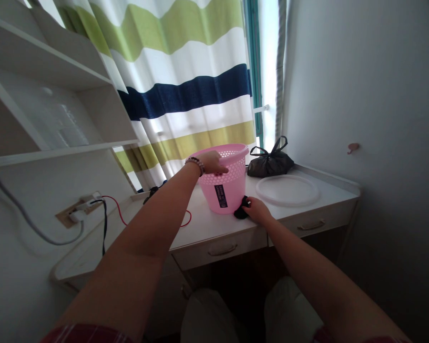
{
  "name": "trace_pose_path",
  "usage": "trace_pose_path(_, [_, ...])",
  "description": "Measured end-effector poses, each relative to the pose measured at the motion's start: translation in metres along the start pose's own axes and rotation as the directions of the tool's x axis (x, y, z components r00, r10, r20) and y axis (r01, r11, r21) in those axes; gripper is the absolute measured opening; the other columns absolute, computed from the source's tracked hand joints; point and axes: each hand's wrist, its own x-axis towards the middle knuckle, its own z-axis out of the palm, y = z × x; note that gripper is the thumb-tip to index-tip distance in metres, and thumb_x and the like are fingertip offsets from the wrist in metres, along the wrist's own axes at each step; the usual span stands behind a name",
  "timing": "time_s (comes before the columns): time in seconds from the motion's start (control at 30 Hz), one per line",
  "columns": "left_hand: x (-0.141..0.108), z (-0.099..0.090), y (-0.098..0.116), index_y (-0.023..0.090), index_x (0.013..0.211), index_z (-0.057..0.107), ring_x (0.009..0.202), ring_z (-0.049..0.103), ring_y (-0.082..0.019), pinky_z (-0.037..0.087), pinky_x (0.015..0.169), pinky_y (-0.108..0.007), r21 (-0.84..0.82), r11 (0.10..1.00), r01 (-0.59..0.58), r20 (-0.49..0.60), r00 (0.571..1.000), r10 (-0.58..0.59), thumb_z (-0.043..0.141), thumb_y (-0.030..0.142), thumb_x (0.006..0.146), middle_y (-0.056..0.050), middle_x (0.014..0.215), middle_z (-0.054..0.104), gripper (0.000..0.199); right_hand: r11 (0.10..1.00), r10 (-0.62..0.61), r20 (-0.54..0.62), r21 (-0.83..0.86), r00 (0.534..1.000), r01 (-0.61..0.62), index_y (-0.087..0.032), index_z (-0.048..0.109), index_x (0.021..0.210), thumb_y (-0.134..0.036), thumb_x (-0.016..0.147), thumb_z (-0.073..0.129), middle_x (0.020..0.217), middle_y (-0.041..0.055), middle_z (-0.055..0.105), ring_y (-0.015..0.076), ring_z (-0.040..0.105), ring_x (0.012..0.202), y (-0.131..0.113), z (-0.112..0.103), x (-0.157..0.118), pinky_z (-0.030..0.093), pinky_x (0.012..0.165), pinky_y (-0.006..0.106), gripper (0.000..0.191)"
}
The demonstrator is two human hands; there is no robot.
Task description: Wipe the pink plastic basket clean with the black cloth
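Pink basket [221, 193], mid-frame on the table [200, 231] — left hand [211, 163] clamped on its upper edge, right hand [256, 208] pinching a black bundle [240, 212] by its base. Best keep the basket steady — pinch light.

There are two hands [213, 162], one pink basket [233, 186], one small black bundle [240, 211], one tied bag [270, 166], one pale ring [289, 204], one wall hook [352, 147], one bench [198, 232].

A room in what looks like a home: a striped curtain [193, 107] hangs at the window [254, 57], with open shelves [100, 147], a wall socket [66, 216] and a pink basket [234, 186] on a table [200, 233] with drawers [203, 257].
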Motion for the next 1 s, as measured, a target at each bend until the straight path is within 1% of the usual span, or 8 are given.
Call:
trace_pose_path(0.3, [-0.002,-0.002,0.003,0.016,0.070,0.071,0.061,0.057,-0.014,0.041,0.065,-0.026,0.021,1.000,0.004,0.000,1.000,-0.004,0.058,0.048,0.065,-0.005,0.067,0.067,0.035,1.000,-0.002,0.017,0.019,1.000,0.001,-0.020,0.059,0.098,-0.031,0.073,0.061,0.088,0.0050,0.065,0.0164,0.057,0.076,0.002,0.003,0.001,0.036,0.063,0.024,0.028])
trace_pose_path(0.43, [-0.002,-0.004,0.003,0.016,0.066,0.070,0.059,0.057,-0.014,0.041,0.063,-0.026,0.032,0.999,-0.004,0.001,1.000,0.004,0.059,0.048,0.064,-0.004,0.066,0.067,0.034,0.996,-0.027,-0.026,0.087,0.999,0.029,-0.019,0.058,0.098,-0.028,0.074,0.058,0.090,0.0049,0.064,0.0161,0.056,0.077,-0.007,0.000,0.004,0.038,0.065,0.025,0.025])
trace_pose_path(0.5, [-0.003,-0.005,0.003,0.016,0.065,0.070,0.058,0.056,-0.014,0.040,0.062,-0.026,0.040,0.999,-0.003,-0.005,1.000,0.003,0.059,0.048,0.064,-0.005,0.065,0.067,0.033,0.992,-0.064,-0.062,0.104,0.996,0.070,-0.018,0.058,0.095,-0.028,0.074,0.057,0.088,0.0048,0.063,0.0161,0.056,0.076,-0.017,-0.008,0.010,0.038,0.066,0.025,0.022])
trace_pose_path(0.6, [-0.003,-0.006,0.004,0.016,0.065,0.070,0.057,0.056,-0.013,0.040,0.062,-0.025,0.040,0.999,0.007,-0.004,1.000,-0.006,0.059,0.049,0.064,-0.005,0.064,0.067,0.035,0.977,-0.170,-0.129,0.108,0.977,0.184,-0.018,0.057,0.090,-0.029,0.074,0.056,0.079,0.0031,0.062,0.0152,0.053,0.069,-0.041,-0.030,0.023,0.038,0.063,0.026,0.019])
trace_pose_path(0.73, [-0.001,-0.004,0.000,0.016,0.067,0.070,0.059,0.057,-0.013,0.040,0.062,-0.023,0.010,1.000,0.012,0.010,1.000,-0.012,0.058,0.049,0.064,-0.004,0.066,0.067,0.035,0.934,-0.306,-0.289,0.092,0.907,0.344,-0.018,0.055,0.090,-0.034,0.077,0.053,0.070,0.0008,0.056,0.0133,0.048,0.061,-0.079,-0.066,0.042,0.036,0.058,0.025,0.021])
trace_pose_path(0.83, [0.001,-0.002,-0.005,0.017,0.069,0.070,0.060,0.058,-0.013,0.040,0.063,-0.023,-0.021,1.000,0.003,0.023,1.000,-0.002,0.057,0.048,0.066,-0.004,0.068,0.068,0.034,0.909,-0.343,-0.387,0.092,0.856,0.406,-0.018,0.052,0.094,-0.036,0.080,0.049,0.071,0.0011,0.055,0.0136,0.048,0.063,-0.101,-0.078,0.049,0.036,0.059,0.025,0.023])
trace_pose_path(0.93, [0.001,-0.001,-0.007,0.016,0.071,0.071,0.061,0.058,-0.014,0.041,0.064,-0.024,-0.035,0.999,-0.026,0.026,0.999,0.027,0.056,0.047,0.067,-0.005,0.068,0.068,0.034,0.907,-0.328,-0.420,0.111,0.846,0.407,-0.018,0.048,0.105,-0.035,0.084,0.044,0.081,0.0039,0.058,0.0161,0.051,0.069,-0.104,-0.070,0.046,0.037,0.064,0.026,0.027])
trace_pose_path(1.0, [0.000,-0.002,-0.007,0.015,0.071,0.071,0.061,0.058,-0.014,0.042,0.064,-0.025,-0.043,0.998,-0.036,0.026,0.999,0.037,0.055,0.046,0.068,-0.005,0.068,0.067,0.035,0.926,-0.281,-0.405,0.125,0.870,0.358,-0.019,0.044,0.114,-0.034,0.085,0.042,0.089,0.0068,0.060,0.0186,0.053,0.076,-0.093,-0.056,0.041,0.038,0.067,0.028,0.032])
